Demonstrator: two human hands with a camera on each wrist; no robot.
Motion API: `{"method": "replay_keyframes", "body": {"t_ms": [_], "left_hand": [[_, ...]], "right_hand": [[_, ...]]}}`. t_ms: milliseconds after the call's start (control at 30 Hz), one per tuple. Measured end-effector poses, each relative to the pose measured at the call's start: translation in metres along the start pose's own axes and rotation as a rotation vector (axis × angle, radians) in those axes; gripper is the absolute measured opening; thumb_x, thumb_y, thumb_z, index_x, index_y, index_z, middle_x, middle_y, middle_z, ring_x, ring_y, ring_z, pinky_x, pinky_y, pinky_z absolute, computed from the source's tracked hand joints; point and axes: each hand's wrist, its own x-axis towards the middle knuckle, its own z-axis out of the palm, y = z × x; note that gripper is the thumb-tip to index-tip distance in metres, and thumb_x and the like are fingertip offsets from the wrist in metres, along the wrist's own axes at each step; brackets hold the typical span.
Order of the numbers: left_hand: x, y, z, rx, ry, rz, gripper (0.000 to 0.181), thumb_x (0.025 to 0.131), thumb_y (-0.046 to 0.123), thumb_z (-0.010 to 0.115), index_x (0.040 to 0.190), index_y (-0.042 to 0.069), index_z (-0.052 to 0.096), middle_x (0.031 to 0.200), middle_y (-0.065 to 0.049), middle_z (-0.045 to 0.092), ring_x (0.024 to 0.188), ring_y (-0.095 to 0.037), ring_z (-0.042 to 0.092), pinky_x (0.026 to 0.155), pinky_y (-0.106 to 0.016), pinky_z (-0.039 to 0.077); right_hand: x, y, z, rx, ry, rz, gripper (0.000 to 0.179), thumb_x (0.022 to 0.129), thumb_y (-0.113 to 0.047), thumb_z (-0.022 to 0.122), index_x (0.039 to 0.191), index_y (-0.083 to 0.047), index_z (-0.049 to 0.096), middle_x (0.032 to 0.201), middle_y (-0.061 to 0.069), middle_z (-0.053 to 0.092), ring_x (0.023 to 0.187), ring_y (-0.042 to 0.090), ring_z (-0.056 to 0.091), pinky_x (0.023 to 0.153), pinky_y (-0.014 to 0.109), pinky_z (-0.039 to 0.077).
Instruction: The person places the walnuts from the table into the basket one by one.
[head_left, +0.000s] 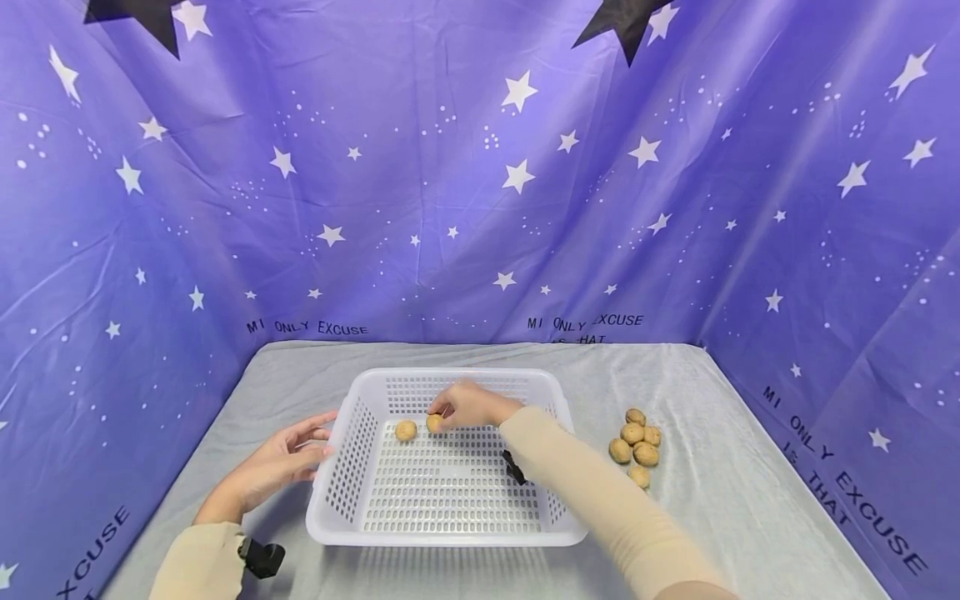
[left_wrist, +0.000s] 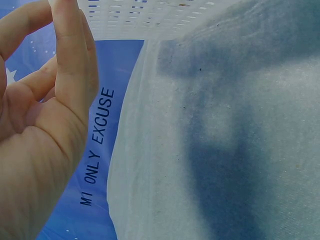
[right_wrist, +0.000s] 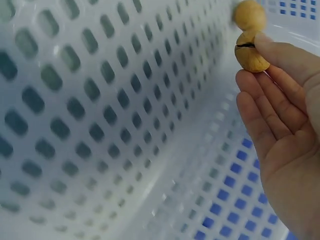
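My right hand [head_left: 471, 404] reaches into a white perforated plastic basket [head_left: 450, 538] and pinches a walnut [right_wrist: 252, 59] between thumb and fingers, low over the basket floor. A dark split runs along that walnut's seam in the right wrist view. Just to its left, a second walnut [head_left: 406, 431] lies on the basket floor. Outside the basket, my left hand [head_left: 273, 467] has its fingertips at the left rim, fingers loosely extended. In the left wrist view those fingers [left_wrist: 70, 55] stand up beside the basket's wall.
Several more walnuts [head_left: 645, 454] lie in a cluster on the grey cloth [head_left: 750, 500] to the right of the basket. A purple curtain [head_left: 420, 183] with white stars encloses the table at the back and both sides.
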Motion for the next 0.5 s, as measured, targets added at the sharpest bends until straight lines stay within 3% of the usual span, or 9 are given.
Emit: {"method": "replay_keyframes", "body": {"t_ms": [267,500], "left_hand": [[0.000,0.001,0.000,0.000,-0.010,-0.012,0.066,0.101,0.003,0.058,0.157,-0.001,0.023,0.131,-0.019,0.050,0.108,-0.026,0.064,0.087,-0.049,0.057],[0.000,0.001,0.000,-0.003,-0.011,-0.009,0.067,0.101,0.003,0.057,0.157,0.000,0.023,0.132,-0.022,0.049,0.108,-0.026,0.064,0.087,-0.049,0.057]], "right_hand": [[0.004,0.002,0.015,0.031,-0.015,0.071,0.039,0.087,-0.014,0.079,0.123,-0.004,0.069,0.114,0.000,0.071,0.097,0.006,0.065,0.084,0.018,0.052],[0.000,-0.002,0.008,0.031,-0.019,0.090,0.043,0.089,-0.017,0.078,0.128,-0.005,0.067,0.122,0.003,0.068,0.103,0.010,0.065,0.090,0.023,0.052]]}}
